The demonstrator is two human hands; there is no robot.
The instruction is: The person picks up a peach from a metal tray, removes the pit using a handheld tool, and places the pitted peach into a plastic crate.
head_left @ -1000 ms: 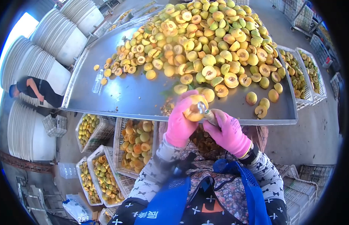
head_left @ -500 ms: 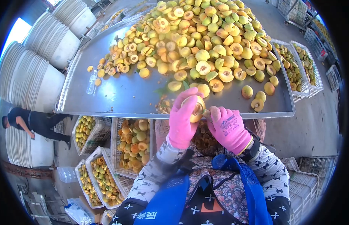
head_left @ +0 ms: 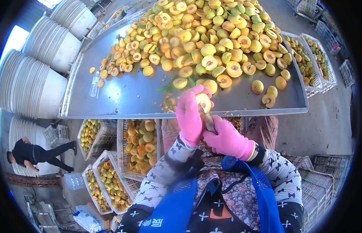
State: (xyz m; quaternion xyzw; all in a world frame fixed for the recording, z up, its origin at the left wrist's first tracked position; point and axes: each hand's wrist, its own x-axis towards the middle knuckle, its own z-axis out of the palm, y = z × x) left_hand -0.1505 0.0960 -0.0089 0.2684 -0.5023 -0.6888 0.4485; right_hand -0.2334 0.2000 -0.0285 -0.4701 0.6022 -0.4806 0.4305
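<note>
My left hand (head_left: 188, 116), in a pink glove, is closed round a halved yellow peach (head_left: 204, 101) just past the near edge of the metal table (head_left: 138, 105). The cut face with its pit area is turned toward me. My right hand (head_left: 230, 140), also in a pink glove, grips the handle of a small pitting knife (head_left: 208, 122). Its narrow metal tip touches the cut face of the peach; the exact shape of the tip cannot be made out. Beyond my hands lies a heap of whole and halved peaches (head_left: 212, 50).
A plastic bottle (head_left: 94, 84) stands on the table's left. Crates of peaches (head_left: 120, 145) sit below the near edge, with more crates (head_left: 323, 93) at right. Stacked white tubs (head_left: 52, 89) line the left, where a person in dark clothes (head_left: 39, 152) walks.
My right hand has moved down and turned, so the knife shows against the peach. The peach has tilted in my left hand. The walking person is further down in view.
</note>
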